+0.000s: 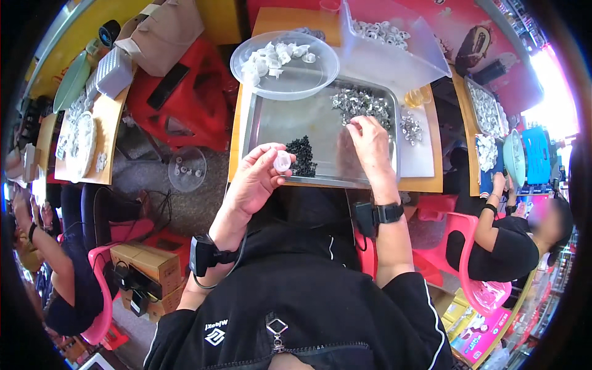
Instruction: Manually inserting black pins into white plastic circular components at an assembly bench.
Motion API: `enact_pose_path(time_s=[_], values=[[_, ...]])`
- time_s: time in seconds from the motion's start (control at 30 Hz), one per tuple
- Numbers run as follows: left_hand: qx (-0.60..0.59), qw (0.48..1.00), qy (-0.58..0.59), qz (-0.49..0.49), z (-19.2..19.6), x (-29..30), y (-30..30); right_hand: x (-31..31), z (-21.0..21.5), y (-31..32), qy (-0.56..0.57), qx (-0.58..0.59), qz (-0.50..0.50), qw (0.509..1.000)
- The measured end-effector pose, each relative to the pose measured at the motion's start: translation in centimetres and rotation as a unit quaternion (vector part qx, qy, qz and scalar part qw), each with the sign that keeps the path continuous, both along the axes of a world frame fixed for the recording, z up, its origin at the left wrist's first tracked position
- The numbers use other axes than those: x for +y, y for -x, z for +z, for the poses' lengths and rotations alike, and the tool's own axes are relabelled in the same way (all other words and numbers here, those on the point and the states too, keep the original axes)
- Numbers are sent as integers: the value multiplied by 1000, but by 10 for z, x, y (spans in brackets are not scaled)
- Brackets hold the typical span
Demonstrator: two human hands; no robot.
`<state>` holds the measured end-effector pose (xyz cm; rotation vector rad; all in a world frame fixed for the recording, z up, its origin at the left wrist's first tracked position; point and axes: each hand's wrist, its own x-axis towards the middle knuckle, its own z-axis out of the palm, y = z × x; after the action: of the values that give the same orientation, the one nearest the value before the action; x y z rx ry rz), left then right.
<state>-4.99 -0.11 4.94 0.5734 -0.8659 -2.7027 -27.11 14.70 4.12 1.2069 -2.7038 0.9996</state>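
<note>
My left hand (pixel 246 180) holds a small round white plastic piece (pixel 282 162) between thumb and fingers, above the near edge of a metal tray (pixel 271 120). My right hand (pixel 372 147) reaches over the tray's right side, thumb and fingertips pinched together at the edge of a pile of small silvery metal parts (pixel 365 103). Whatever is between those fingertips is too small to make out. Beside my left fingers lies a heap of tiny black parts (pixel 301 154). At the tray's far left rests a clear round basin (pixel 287 91) with several white plastic pieces (pixel 277 58).
A clear plastic bin (pixel 404 65) of white and grey parts stands at the far right. Loose metal pieces (pixel 411 128) lie right of the tray, near a yellowish roll of tape (pixel 418 97). Red stools (pixel 191 102) stand left. Co-workers (pixel 499 243) sit at side tables.
</note>
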Motion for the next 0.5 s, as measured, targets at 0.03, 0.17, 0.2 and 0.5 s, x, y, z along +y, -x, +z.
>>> enact_pose_path(time_s=[0.03, 0.17, 0.2, 0.5], values=[[2, 1000, 0, 0, 0, 1, 0, -1, -5, 3, -15, 39, 5, 999], [1, 999, -5, -31, -4, -2, -6, -2, -19, 7, -50, 56, 16, 997], [3, 999, -14, -38, -3, -3, -8, 0, -19, 9, -50, 57, 18, 997], [28, 996, -42, -76, -5, -9, -5, 23, 0, -18, 274, -588, -5, 761]])
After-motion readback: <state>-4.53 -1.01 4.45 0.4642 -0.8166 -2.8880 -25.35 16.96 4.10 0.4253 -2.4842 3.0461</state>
